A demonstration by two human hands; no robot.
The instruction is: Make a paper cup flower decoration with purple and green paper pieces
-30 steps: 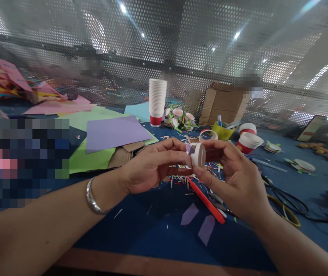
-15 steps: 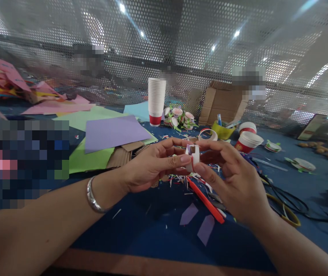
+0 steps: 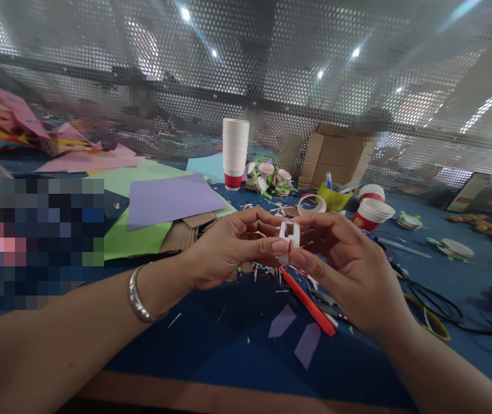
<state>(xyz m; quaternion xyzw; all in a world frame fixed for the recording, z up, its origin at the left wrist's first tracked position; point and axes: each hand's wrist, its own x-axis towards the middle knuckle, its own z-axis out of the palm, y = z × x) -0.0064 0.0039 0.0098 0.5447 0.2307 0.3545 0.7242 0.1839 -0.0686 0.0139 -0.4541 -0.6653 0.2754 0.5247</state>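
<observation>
The paper-cup ring (image 3: 289, 241) (white, red-edged) is pinched between left hand (image 3: 229, 250) and right hand (image 3: 349, 270) above the table (image 3: 229, 339).

The cup ring (image 3: 289, 234) is thin, smooth white paper. The bracelet (image 3: 137, 299) is glossy metal. The table cover (image 3: 211, 345) looks like matt blue cloth. The purple sheet (image 3: 172, 198) is matt paper and the box (image 3: 334, 154) is rough brown cardboard.

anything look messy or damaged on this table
Yes: paper snippets and purple offcuts litter the blue table. The left hand and right hand pinch a cut-down cup ring, not a whole cup.
</observation>
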